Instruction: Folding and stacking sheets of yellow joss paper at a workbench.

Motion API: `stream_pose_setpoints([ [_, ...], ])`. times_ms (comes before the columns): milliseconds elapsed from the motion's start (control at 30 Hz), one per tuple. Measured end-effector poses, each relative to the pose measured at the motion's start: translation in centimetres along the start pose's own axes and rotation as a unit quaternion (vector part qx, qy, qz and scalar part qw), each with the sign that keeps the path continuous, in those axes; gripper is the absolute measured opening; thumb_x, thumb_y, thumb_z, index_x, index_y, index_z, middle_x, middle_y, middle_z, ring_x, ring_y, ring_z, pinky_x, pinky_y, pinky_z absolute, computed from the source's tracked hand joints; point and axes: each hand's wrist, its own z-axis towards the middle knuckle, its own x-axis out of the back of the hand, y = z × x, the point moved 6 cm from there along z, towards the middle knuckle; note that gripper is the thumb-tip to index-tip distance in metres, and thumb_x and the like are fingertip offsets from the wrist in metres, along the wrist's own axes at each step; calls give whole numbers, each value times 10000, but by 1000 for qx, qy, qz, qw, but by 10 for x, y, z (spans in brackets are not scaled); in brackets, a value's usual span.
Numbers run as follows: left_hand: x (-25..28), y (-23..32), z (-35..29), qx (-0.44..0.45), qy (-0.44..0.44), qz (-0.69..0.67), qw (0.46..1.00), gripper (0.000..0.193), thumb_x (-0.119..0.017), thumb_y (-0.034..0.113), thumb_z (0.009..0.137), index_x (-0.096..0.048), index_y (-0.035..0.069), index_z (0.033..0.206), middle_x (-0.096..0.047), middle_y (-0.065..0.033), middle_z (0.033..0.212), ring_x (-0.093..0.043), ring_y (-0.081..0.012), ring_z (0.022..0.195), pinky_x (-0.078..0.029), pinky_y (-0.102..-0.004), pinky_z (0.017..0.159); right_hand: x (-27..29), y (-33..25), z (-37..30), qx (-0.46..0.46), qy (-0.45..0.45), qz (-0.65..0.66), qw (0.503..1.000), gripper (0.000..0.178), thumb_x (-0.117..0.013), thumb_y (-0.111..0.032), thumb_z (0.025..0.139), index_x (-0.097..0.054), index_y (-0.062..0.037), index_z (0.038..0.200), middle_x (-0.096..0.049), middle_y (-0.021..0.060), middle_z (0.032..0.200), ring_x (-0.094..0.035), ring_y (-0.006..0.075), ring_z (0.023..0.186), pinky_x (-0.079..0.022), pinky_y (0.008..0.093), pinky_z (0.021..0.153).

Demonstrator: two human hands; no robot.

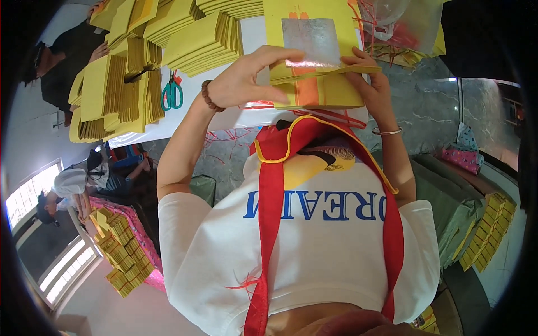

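Observation:
A stack of yellow joss paper (336, 99) lies at the table's near edge, with an orange band down its front. Its top sheet (274, 28) carries a silver foil square, and its near edge is raised along a crease. My left hand (249, 75) is open at the stack's left side, thumb and fingers spread, the fingertips over the foil. On the right, my right hand (370, 84) pinches the raised edge of the top sheet; part of its grip is hidden. Scissors (172, 96) with teal handles lie left of my left wrist.
Several bundles of folded yellow paper (199, 42) cover the table's left and far side. Clear plastic bags (392, 19) sit at the far right. Red strings lie by the near edge. Two other people (75, 61) (84, 182) are at the left, near a pile of yellow bundles (124, 252).

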Motion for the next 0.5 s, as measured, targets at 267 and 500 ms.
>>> stream_pose_setpoints([
  [267,-8,-24,-4,-73,50,332,939,455,-591,125,737,-559,81,1189,-523,-105,1241,-478,-323,1119,-402,-404,944,2,-9,7,38,-26,-11,999,324,-658,-52,758,-586,-73,1073,-569,78,1200,-453,243,1213,-364,355,986],
  [500,-17,8,-14,-94,30,410,907,399,-565,105,749,-577,93,1148,-554,-128,1178,-501,-312,1095,-429,-389,909,-5,-63,1,212,-117,-358,902,445,-641,-274,761,-565,-149,1181,-506,83,1289,-451,279,1212,-273,409,1025],
])
